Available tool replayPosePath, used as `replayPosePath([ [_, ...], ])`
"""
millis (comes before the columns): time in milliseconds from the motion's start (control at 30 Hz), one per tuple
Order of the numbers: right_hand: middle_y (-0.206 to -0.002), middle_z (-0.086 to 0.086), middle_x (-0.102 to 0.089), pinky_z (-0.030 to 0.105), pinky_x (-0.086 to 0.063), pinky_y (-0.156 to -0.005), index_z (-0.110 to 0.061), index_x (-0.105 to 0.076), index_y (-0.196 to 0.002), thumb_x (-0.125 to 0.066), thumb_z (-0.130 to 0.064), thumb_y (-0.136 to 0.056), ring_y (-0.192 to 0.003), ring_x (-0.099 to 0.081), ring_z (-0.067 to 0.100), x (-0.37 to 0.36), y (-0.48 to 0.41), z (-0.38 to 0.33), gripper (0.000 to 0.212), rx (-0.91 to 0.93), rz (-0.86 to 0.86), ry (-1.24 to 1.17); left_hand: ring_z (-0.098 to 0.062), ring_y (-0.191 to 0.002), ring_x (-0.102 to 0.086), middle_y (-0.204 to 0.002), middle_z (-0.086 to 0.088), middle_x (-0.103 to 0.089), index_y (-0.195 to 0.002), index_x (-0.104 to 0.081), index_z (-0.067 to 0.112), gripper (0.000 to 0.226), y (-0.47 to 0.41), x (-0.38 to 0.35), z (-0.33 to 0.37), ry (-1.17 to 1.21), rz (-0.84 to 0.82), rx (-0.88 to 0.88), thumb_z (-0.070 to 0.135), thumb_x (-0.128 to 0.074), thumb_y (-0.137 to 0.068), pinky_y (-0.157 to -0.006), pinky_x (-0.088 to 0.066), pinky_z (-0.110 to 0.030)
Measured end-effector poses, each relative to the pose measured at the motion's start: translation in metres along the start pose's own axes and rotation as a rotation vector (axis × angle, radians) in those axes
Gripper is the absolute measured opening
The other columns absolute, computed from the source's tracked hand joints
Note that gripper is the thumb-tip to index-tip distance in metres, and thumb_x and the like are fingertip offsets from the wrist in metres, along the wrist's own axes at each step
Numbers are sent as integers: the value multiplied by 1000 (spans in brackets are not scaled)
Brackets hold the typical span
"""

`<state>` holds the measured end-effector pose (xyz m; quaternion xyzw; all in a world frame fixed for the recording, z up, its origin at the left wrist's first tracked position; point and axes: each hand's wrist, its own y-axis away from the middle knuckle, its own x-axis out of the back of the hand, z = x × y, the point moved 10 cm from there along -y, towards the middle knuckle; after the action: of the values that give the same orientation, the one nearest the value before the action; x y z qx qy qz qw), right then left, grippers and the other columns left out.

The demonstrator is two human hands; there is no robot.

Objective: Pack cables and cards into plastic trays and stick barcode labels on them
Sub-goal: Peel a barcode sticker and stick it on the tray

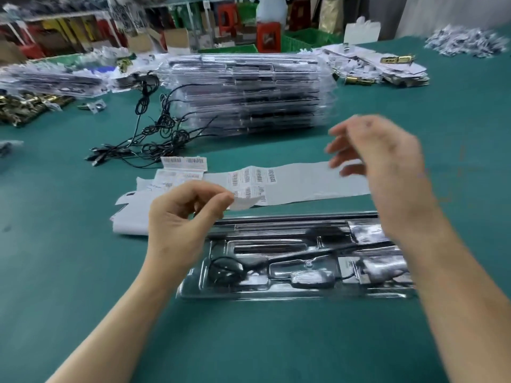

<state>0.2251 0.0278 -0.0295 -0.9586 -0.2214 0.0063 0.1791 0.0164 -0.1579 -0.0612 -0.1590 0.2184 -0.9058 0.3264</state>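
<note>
Left hand point(182, 217) pinches a barcode label point(246, 200) at the backing strip point(304, 183) edge, tray point(276, 295) lying crosswise just nearward of it; right hand point(387, 172), blurred, loose-fingered and empty, hangs farther right.

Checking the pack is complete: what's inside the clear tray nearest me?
A coiled black cable and a dark module sit in the tray; the right arm covers its right end.

A teal-green table point(249, 341) fills the view. At eleven o'clock, blurred white shelving point(69, 16) stands behind cardboard boxes point(177, 37). Green crates point(307, 38) sit at one o'clock.
</note>
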Motion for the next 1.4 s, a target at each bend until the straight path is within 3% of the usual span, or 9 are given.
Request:
replayPosePath([
  [133, -87, 1, -73, 24, -49, -61, -15, -74, -99, -51, -36, -105, -74, -64, 15, -66, 30, 27, 32, -164, -348, -32, -11, -64, -55, -70, 8, -67, -82, -76, 33, 4, 2, -1, 8, 74, -23, 14, 31, -74, -84, -61, -45, -26],
  [433, -79, -3, -73, 21, -50, -59, -23, -77, -97, -61, -34, -95, -68, -63, 13, -112, 71, 46, 20, -285, -637, -123, -12, -64, -49, -67, 10, -60, -79, -76, 37, 7, 15, -7, -18, 121, -103, 127, 39, -73, -73, -61, -41, -19],
  [567, -77, -9, -73, 25, -51, -65, -27, -77, -102, -65, -31, -93, -64, -62, 7, -121, 82, 42, 16, -280, -715, -104, -9, -68, -44, -74, 7, -53, -88, -70, 23, 54, 19, -16, -16, 147, -187, 77, 69, -84, -64, -62, -35, -18],
  [667, -82, -8, -74, 32, -53, -69, -26, -78, -103, -70, -25, -91, -71, -65, 8, -127, 89, 35, 14, -248, -766, -107, -8, -68, -43, -78, 10, -53, -92, -68, 27, 41, 20, -22, -18, 125, -235, 79, 44, -82, -57, -63, -35, -18],
  [767, -77, -7, -72, 21, -50, -67, -19, -78, -99, -72, -16, -92, -68, -64, 8, -132, 95, 30, 10, -262, -802, -217, -14, -71, -45, -80, 7, -56, -95, -68, 37, 56, 22, -23, -20, 86, -247, 69, 77, -83, -58, -64, -37, -21],
  [933, -77, -2, -73, 26, -52, -68, -20, -79, -91, -75, -16, -88, -67, -64, 11, -128, 93, 33, 6, -284, -772, -243, -6, -71, -46, -81, 14, -56, -97, -67, 42, 41, 20, -16, -22, 9, -216, 58, 38, -79, -58, -65, -38, -15],
  [1067, -78, 0, -75, 34, -54, -70, -21, -77, -86, -79, -21, -85, -69, -67, 13, -126, 91, 38, 3, -298, -768, -184, -4, -71, -45, -79, 16, -55, -98, -66, 43, 40, 19, -14, -22, -37, -228, 42, 44, -85, -62, -67, -37, -15],
  [1200, -76, -3, -73, 20, -50, -61, -20, -75, -85, -80, -13, -85, -65, -64, 9, -129, 93, 39, 8, -305, -795, -187, -2, -72, -45, -81, 17, -55, -100, -65, 37, 51, 20, -15, -16, -55, -243, 6, 69, -82, -63, -67, -37, -14],
  [1400, -79, -1, -70, 17, -51, -66, -24, -72, -89, -81, -13, -84, -70, -63, 10, -127, 89, 37, 14, -242, -773, -183, -3, -71, -47, -82, 17, -57, -99, -64, 40, 42, 18, -11, -22, -136, -243, 39, 47, -85, -64, -67, -38, -17],
])
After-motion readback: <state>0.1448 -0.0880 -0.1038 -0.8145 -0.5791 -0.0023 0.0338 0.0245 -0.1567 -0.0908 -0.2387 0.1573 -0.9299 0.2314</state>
